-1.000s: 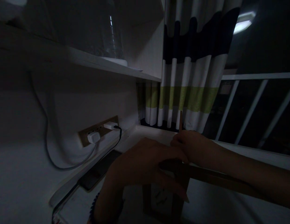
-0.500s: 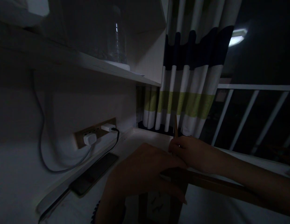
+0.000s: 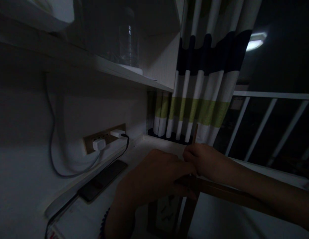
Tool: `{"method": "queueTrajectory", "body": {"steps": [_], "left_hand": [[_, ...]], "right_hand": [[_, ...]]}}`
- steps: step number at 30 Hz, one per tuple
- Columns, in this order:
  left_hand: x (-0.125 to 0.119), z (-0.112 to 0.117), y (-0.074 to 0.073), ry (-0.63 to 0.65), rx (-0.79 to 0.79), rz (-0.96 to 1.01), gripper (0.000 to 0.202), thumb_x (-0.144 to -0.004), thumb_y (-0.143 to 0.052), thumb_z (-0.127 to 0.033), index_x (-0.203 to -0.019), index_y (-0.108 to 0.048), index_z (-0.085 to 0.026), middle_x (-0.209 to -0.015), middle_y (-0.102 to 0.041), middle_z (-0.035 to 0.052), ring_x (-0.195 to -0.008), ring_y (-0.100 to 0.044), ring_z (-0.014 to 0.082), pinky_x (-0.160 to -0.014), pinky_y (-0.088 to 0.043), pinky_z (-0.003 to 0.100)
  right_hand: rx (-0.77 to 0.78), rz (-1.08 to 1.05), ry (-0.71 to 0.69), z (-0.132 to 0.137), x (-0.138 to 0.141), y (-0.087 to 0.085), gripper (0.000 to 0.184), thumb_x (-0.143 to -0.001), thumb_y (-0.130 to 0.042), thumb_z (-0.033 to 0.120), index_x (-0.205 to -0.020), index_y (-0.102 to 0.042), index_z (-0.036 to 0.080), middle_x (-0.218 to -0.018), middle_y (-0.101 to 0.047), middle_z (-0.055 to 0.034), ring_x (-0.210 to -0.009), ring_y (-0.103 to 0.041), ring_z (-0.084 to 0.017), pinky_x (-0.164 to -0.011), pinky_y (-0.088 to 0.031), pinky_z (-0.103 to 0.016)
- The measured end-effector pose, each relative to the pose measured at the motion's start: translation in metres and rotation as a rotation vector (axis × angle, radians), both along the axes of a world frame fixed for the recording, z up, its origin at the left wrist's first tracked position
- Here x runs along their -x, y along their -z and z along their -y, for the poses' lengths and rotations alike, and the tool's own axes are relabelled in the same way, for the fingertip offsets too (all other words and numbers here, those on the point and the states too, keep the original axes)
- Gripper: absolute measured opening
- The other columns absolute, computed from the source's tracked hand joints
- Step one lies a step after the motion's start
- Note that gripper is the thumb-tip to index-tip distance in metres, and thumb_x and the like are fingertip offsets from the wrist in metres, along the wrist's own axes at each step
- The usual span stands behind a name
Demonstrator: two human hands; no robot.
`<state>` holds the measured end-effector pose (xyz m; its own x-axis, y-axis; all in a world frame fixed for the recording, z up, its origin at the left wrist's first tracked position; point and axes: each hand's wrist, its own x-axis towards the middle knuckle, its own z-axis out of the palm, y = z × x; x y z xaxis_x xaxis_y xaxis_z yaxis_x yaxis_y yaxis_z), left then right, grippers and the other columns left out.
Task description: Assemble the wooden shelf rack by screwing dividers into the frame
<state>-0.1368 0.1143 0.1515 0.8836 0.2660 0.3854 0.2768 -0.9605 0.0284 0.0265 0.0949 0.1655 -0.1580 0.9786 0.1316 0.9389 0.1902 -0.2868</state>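
Observation:
The scene is dim. My left hand lies curled over the top corner of a dark wooden frame that stands on the white surface. My right hand is closed in a pinch on a thin wooden stick that points straight up just behind the frame's corner. A long wooden bar of the frame runs to the right under my right forearm. Both hands touch at the corner, and what lies beneath them is hidden.
A dark phone lies at the left on the ledge, its cable running to a wall socket strip with white plugs. A shelf with a clear bottle hangs above. A striped curtain and white railing stand behind.
The view has shifted slightly. My hands stay at the frame corner; the right hand with the stick has moved a little right and up, and my left fingers have curled tighter.

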Motion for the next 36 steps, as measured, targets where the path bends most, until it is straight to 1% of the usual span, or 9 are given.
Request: {"method": "queueTrajectory", "body": {"steps": [4,8,13,16,24,27,30,33,36], "left_hand": [[0.0003,-0.0006,0.0009,0.021,-0.008,0.007,0.025,-0.071,-0.058,-0.043,-0.088,-0.055,-0.025,-0.078,-0.062,-0.0082,-0.070,-0.057,0.0086,-0.060,-0.034,0.020],[0.0003,0.0003,0.0005,0.015,-0.013,-0.005,0.024,-0.072,-0.058,-0.041,-0.090,-0.055,-0.025,-0.077,-0.062,-0.0077,-0.069,-0.057,0.0082,-0.058,-0.034,0.020],[-0.0030,0.0048,0.0006,-0.032,-0.065,-0.016,0.031,-0.070,-0.056,-0.048,-0.084,-0.052,-0.021,-0.073,-0.061,-0.0063,-0.063,-0.056,0.0096,-0.053,-0.030,0.022],[-0.0047,0.0055,0.0021,-0.029,-0.102,-0.009,0.031,-0.070,-0.056,-0.048,-0.083,-0.051,-0.020,-0.072,-0.060,-0.0057,-0.062,-0.055,0.0106,-0.053,-0.030,0.023],[-0.0050,0.0057,0.0045,0.007,-0.044,-0.002,0.022,-0.072,-0.059,-0.037,-0.082,-0.052,-0.020,-0.070,-0.058,-0.0062,-0.060,-0.054,0.0083,-0.052,-0.033,0.021],[-0.0052,0.0059,0.0041,0.011,-0.011,-0.012,0.021,-0.072,-0.060,-0.036,-0.082,-0.051,-0.020,-0.071,-0.058,-0.0067,-0.062,-0.055,0.0081,-0.053,-0.033,0.020],[-0.0053,0.0060,0.0034,0.002,-0.031,-0.004,0.021,-0.073,-0.058,-0.037,-0.081,-0.050,-0.020,-0.071,-0.058,-0.0067,-0.062,-0.054,0.0086,-0.053,-0.033,0.020],[-0.0051,0.0062,0.0030,-0.010,-0.038,-0.011,0.022,-0.072,-0.058,-0.039,-0.080,-0.050,-0.021,-0.070,-0.058,-0.0064,-0.062,-0.055,0.0091,-0.052,-0.033,0.020],[-0.0049,0.0071,0.0029,-0.013,-0.017,-0.030,0.021,-0.073,-0.058,-0.039,-0.081,-0.051,-0.021,-0.071,-0.059,-0.0060,-0.063,-0.055,0.0095,-0.052,-0.033,0.020]], "right_hand": [[-0.001,-0.003,-0.006,-0.0016,-0.0010,0.0005,0.028,-0.079,-0.035,0.025,-0.058,-0.050,0.015,-0.060,-0.054,-0.0036,-0.054,-0.049,-0.011,-0.047,-0.029,-0.021],[-0.001,-0.005,-0.032,-0.0015,-0.0013,-0.0004,0.028,-0.080,-0.036,0.024,-0.057,-0.049,0.015,-0.059,-0.054,-0.0034,-0.054,-0.048,-0.011,-0.047,-0.029,-0.022],[0.006,-0.005,-0.024,0.0005,0.0001,-0.0019,0.026,-0.079,-0.037,0.023,-0.056,-0.047,0.015,-0.058,-0.054,-0.0029,-0.053,-0.048,-0.010,-0.046,-0.028,-0.021],[0.012,-0.007,-0.034,0.0011,0.0001,-0.0016,0.025,-0.078,-0.038,0.022,-0.056,-0.048,0.015,-0.059,-0.054,-0.0030,-0.053,-0.048,-0.011,-0.045,-0.028,-0.021],[0.027,-0.023,-0.109,-0.0014,-0.0020,0.0002,0.023,-0.079,-0.038,0.024,-0.059,-0.046,0.015,-0.062,-0.055,-0.0025,-0.057,-0.050,-0.011,-0.049,-0.032,-0.020],[0.015,-0.030,-0.120,-0.0017,-0.0020,0.0001,0.024,-0.080,-0.038,0.025,-0.059,-0.046,0.016,-0.065,-0.056,-0.0029,-0.059,-0.051,-0.011,-0.052,-0.034,-0.021],[0.031,-0.006,-0.125,-0.0009,-0.0026,-0.0006,0.024,-0.081,-0.038,0.025,-0.060,-0.047,0.016,-0.065,-0.056,-0.0032,-0.059,-0.052,-0.012,-0.052,-0.035,-0.021],[0.043,0.030,-0.123,0.0005,-0.0036,-0.0019,0.026,-0.083,-0.035,0.026,-0.066,-0.052,0.015,-0.069,-0.058,-0.0041,-0.061,-0.053,-0.013,-0.052,-0.036,-0.021],[0.050,0.008,-0.119,0.0019,-0.0034,-0.0028,0.027,-0.085,-0.034,0.028,-0.076,-0.056,0.015,-0.076,-0.060,-0.0052,-0.069,-0.055,-0.014,-0.059,-0.038,-0.022]]}}
